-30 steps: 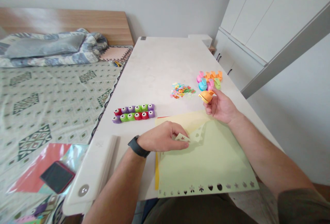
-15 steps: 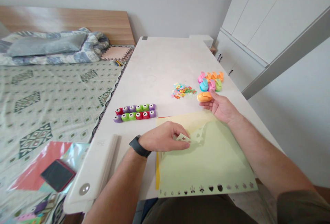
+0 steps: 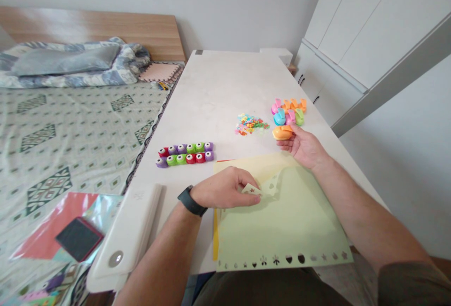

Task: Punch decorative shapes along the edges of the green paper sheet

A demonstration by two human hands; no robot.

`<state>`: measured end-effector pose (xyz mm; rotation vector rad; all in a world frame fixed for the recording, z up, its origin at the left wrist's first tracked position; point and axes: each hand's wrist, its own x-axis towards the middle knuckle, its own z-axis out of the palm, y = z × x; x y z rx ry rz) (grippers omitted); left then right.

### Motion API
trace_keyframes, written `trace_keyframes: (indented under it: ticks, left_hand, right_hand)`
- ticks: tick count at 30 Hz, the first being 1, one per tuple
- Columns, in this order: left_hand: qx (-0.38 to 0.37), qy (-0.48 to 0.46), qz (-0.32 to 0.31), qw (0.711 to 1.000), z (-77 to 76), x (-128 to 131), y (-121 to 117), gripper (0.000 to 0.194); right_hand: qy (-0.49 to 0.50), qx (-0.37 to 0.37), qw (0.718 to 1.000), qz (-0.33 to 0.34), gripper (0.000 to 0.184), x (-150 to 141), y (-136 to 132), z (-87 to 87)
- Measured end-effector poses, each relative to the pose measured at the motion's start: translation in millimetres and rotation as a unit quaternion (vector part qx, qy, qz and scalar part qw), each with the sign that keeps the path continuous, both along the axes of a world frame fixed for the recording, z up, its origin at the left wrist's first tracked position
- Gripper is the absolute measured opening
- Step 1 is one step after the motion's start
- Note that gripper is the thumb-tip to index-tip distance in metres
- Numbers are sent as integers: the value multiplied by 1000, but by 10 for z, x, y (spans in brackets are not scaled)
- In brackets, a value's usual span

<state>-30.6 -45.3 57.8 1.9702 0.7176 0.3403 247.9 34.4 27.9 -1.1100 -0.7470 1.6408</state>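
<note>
Fingers [image 3: 244, 173] pinch green paper [image 3: 282, 223]; R hand [image 3: 306, 148] has orange punch [image 3: 282, 132]

L hand [image 3: 221, 188] is on the L side of the green paper. Its thumb & fingers pinch a bent-up bit of the sheet, w/ a star hole showing by the tips. A dark watch [image 3: 191, 201] is on that wrist.

R hand is past the far edge of the paper. Its fingers are tog. & bent under the orange punch, w/ the thumb at the back end. Can't tell if the punch touches the white table [image 3: 225, 90]. It's just on the near side of the other big punches [image 3: 279, 117], which are pink, orange, blue & green.

Next to those, on the L, is a pile of tiny bright bits [image 3: 251, 124]. Nearer & more L are 2 rows of small punches [image 3: 190, 157]: purple, green & red, w/ white tops.

Green paper has hearts, stars & other holes along its near edge. Yellow paper [image 3: 216, 240] pokes out under it. A long white machine [image 3: 132, 231] is on the table's near L side, by the bed [image 3: 88, 122].
</note>
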Motion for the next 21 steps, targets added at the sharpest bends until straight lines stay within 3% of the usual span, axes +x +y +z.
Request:
trace_keyframes:
  ticks: [10,21]
  left_hand:
    - [20,1,18,1000,1,4,1,33]
    - [4,12,90,996,-73,-46,39,32]
  right_hand:
    - [-33,44,997,-51,42,68,35,20]
    - [-84,126,981,-119,26,289,123,36]
